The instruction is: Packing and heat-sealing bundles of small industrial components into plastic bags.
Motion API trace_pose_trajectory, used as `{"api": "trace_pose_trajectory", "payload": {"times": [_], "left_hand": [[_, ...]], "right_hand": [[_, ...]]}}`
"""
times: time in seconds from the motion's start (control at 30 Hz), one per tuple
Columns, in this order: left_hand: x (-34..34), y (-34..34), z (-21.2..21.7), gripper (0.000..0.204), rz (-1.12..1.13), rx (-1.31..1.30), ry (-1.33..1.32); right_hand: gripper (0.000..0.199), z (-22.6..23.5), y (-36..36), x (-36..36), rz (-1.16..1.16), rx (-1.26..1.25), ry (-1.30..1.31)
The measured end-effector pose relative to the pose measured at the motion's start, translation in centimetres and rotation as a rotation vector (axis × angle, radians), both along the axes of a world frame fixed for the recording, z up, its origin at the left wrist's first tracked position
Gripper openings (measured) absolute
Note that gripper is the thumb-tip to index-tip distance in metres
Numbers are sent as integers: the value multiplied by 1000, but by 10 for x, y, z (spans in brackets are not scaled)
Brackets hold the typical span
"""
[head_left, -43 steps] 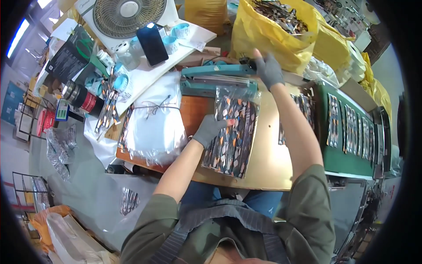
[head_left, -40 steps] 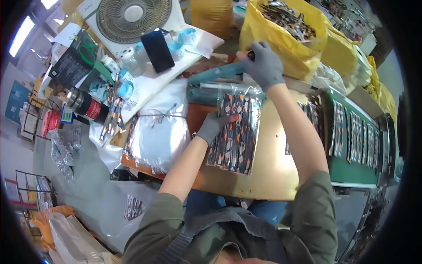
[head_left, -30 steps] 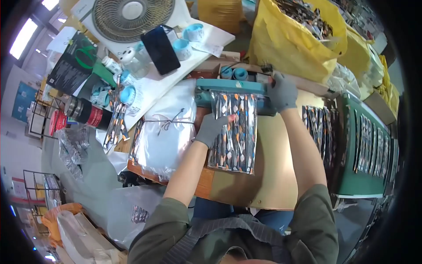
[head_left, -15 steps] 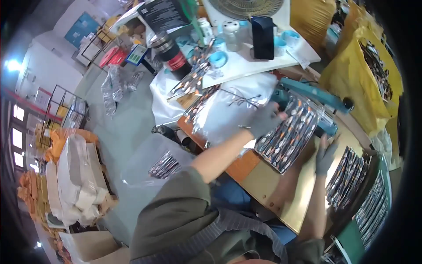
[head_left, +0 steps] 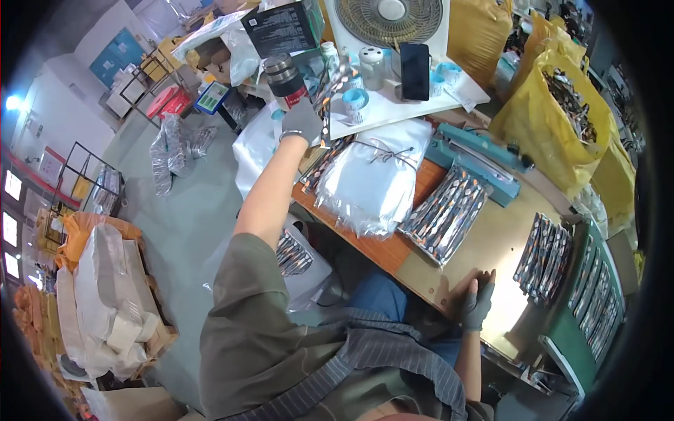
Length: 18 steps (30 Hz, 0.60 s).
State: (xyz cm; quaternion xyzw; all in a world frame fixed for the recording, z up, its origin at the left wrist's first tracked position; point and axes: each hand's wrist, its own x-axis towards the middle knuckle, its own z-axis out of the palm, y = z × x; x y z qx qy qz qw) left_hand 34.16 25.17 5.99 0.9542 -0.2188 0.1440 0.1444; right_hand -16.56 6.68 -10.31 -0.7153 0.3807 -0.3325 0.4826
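Observation:
My left hand (head_left: 302,121), in a grey glove, reaches far over the table beside a steel flask with a red band (head_left: 286,83). It is against a bunch of narrow, dark strips with orange and white patches (head_left: 328,95); its fingertips are hidden, so I cannot tell whether it grips them. Low over the table's front edge is my right hand (head_left: 479,305), also gloved, its bare fingers stretched out and holding nothing. A flat stack of similar strips (head_left: 449,214) lies in the middle, just in front of a teal bar-shaped device (head_left: 484,172).
A pile of clear plastic bags (head_left: 375,175) lies left of the stack. More strips (head_left: 544,256) lie at the right, next to a green tray (head_left: 597,302). At the back are a phone (head_left: 414,70), a fan (head_left: 390,17) and yellow sacks (head_left: 554,133).
My left hand has left the middle stack and moved left and away to the strips by the flask. My right hand has come back toward the table's near edge. The view has shifted.

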Motion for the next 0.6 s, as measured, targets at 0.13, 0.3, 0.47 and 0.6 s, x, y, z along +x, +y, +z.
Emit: {"api": "trace_pose_trajectory", "payload": {"times": [0.13,0.3,0.47,0.6], "left_hand": [[-14,21,0,27,-72,-248,-150],[-114,29,21,25,-496,-882,844],[-242,23,3,26,-680,-857,1302],[-283,9,-4,25,-806,-687,1235]], "right_hand": [[60,-4,8,-10,45,-124,84],[54,27,1,-3,-87,70,-92],[46,165,-8,86,454,412,-364],[38,235,-21,85,528,217,-114]]}}
